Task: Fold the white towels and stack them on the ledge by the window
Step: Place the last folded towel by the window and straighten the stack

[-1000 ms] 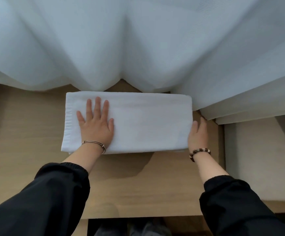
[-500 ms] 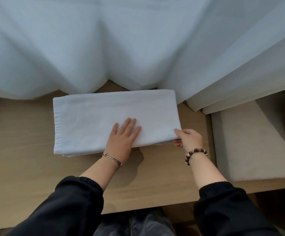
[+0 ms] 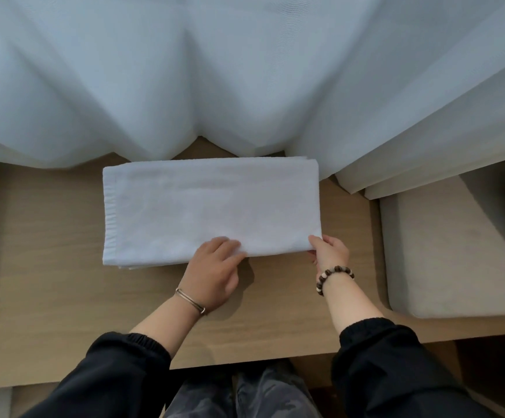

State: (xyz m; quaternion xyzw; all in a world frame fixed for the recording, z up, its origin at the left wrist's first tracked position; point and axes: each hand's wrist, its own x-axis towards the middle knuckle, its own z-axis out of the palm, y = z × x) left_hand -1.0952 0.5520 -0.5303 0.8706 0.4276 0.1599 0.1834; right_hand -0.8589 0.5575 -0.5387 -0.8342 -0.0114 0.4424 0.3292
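Note:
A white towel (image 3: pixel 209 206), folded into a long rectangle of several layers, lies flat on the wooden ledge (image 3: pixel 40 267) just in front of the curtain. My left hand (image 3: pixel 215 267) grips the towel's near edge at its middle, fingers curled on the cloth. At the near right corner my right hand (image 3: pixel 329 251) pinches the towel, thumb on top and fingers underneath. Both wrists carry bracelets and both arms wear black sleeves.
A sheer white curtain (image 3: pixel 245 70) hangs along the back of the ledge and touches the towel's far edge. A beige cushion (image 3: pixel 456 251) sits at the right. Bare wood lies left of the towel and in front of it.
My left hand slid from flat on the towel's left part to its near edge, where it now grips. My right hand went from resting at the right end to pinching the near right corner.

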